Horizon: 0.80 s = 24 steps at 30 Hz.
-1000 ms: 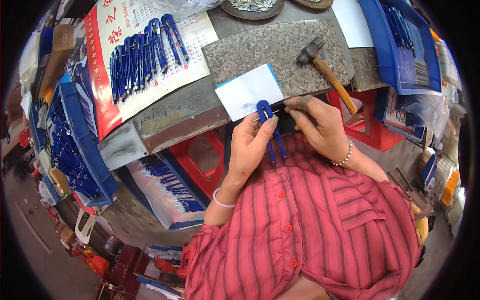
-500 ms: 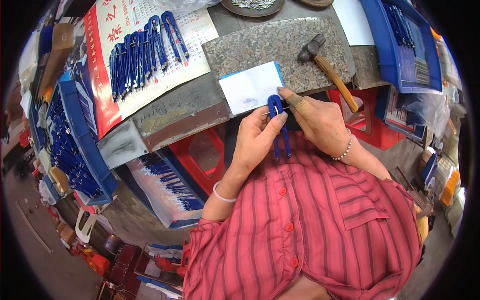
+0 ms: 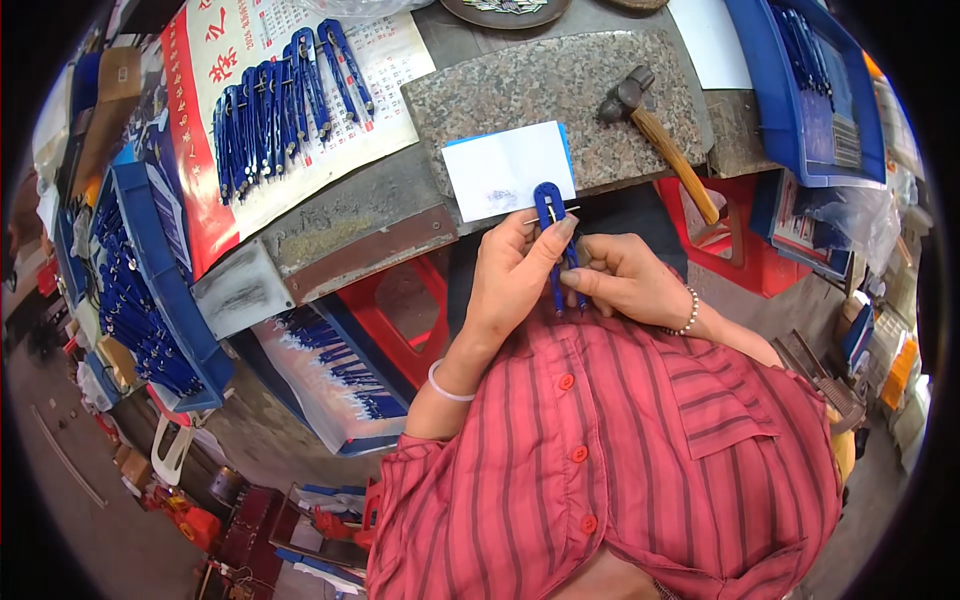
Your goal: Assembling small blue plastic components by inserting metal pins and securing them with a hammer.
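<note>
Leftmost, a row of blue clippers (image 3: 270, 110) is laid out on a calendar sheet (image 3: 395, 60) on the counter (image 3: 330, 225). Further right, a single blue clipper (image 3: 553, 240) is held upright just below a white card (image 3: 505, 170), which is lying on a granite slab (image 3: 540, 85). The clipper is gripped by the left hand (image 3: 515, 275), its fingers clenched around it, and pinched lower down by the right hand (image 3: 625, 285). Beyond, a wooden-handled hammer (image 3: 665, 140) is rested on the slab.
</note>
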Motion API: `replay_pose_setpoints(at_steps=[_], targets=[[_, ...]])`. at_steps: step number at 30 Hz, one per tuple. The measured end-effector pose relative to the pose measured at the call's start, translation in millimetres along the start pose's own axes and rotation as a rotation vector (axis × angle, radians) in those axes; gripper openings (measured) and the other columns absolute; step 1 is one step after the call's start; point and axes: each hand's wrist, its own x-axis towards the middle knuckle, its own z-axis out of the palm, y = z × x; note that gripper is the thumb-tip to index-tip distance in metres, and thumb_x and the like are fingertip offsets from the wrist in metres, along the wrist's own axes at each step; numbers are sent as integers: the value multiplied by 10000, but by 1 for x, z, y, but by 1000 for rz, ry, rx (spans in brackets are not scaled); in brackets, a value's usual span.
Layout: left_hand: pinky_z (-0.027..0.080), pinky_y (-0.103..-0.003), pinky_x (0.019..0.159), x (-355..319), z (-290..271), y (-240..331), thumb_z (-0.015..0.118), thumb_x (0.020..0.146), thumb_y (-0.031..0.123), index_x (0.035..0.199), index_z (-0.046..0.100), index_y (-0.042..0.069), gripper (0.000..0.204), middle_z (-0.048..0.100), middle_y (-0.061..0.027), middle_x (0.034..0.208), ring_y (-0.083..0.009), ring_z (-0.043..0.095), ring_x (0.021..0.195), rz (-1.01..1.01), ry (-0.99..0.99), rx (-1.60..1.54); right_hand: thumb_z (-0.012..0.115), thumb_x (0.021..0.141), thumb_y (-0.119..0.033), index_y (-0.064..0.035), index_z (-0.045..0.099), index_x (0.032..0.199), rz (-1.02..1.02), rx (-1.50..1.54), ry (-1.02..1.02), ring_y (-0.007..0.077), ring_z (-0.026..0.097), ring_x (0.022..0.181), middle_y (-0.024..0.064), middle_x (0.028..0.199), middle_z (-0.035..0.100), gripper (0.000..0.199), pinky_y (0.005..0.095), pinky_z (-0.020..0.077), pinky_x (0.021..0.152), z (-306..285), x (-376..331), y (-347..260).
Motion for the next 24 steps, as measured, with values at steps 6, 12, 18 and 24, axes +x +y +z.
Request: replay_pose_setpoints(at_steps=[6, 12, 18, 24], targets=[[405, -207, 589, 0, 4, -2, 614, 932, 237, 971, 621, -20, 260, 589, 12, 768, -38, 488, 680, 36, 22, -54, 599, 917, -127, -15, 532, 795, 15, -19, 0, 43, 498, 476, 31, 678, 608, 179, 195, 371, 407, -2, 0, -3], [417, -203, 632, 0, 12, -6, 606, 938, 204, 1022, 618, -44, 262, 613, -4, 807, -40, 508, 721, 113, 93, -87, 604, 915, -128, -10, 525, 769, -1, -68, 20, 36, 489, 472, 15, 639, 576, 203, 203, 356, 397, -2, 1, -5], [423, -204, 647, 1, 12, -5, 602, 941, 200, 1022, 614, -51, 263, 627, -10, 831, -41, 517, 743, 124, 102, -68, 609, 911, -128, -16, 519, 746, -11, -65, 30, 27, 467, 465, 6, 617, 559, 219, 208, 331, 391, -3, 2, -2], [429, -207, 662, 0, 10, -5, 605, 940, 202, 1017, 610, -50, 264, 632, -10, 849, -44, 520, 761, 129, 97, -32, 616, 905, -128, -13, 517, 734, -33, -45, 25, 31, 469, 453, 9, 593, 553, 228, 214, 327, 386, -3, 4, 0]])
